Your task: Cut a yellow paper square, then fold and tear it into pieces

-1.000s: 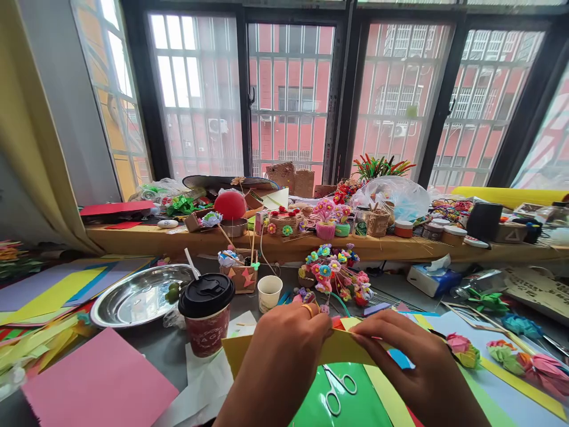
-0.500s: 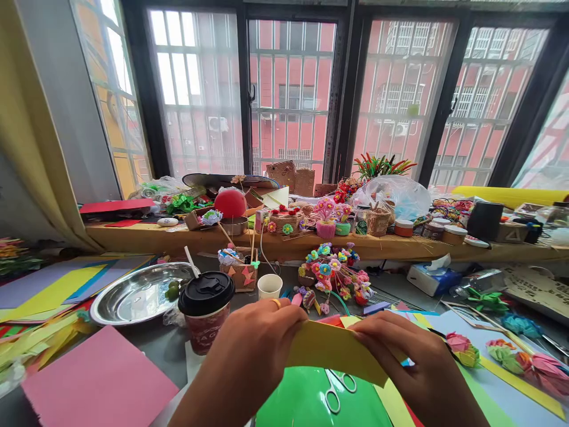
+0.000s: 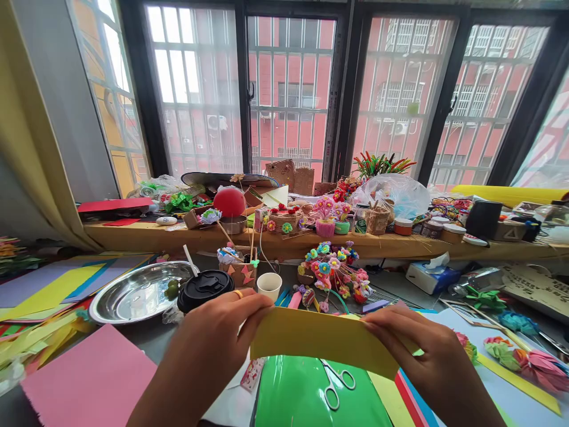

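A strip of yellow paper (image 3: 320,338) is stretched between my two hands, above the desk. Its left end is pinched by my left hand (image 3: 217,338), which wears a ring. My right hand (image 3: 413,344) pinches the other end between thumb and fingers. Below the strip lies a shiny green mat or folder (image 3: 293,397), with a pair of scissors (image 3: 333,385) on it, handles toward me. The scissors' blade tips are hidden behind the paper. A small pink patterned packet (image 3: 253,375) lies at the green sheet's left edge.
Left of me are a pink paper sheet (image 3: 89,379), a steel tray (image 3: 111,302) and a lidded drink cup (image 3: 204,287). A paper cup (image 3: 269,284) and crocheted flowers (image 3: 329,267) stand behind my hands. Coloured paper and paper flowers (image 3: 533,370) cover the right side.
My hands have moved apart, the left one farther left and now in front of the drink cup. More of the yellow strip shows, and it looks straighter.
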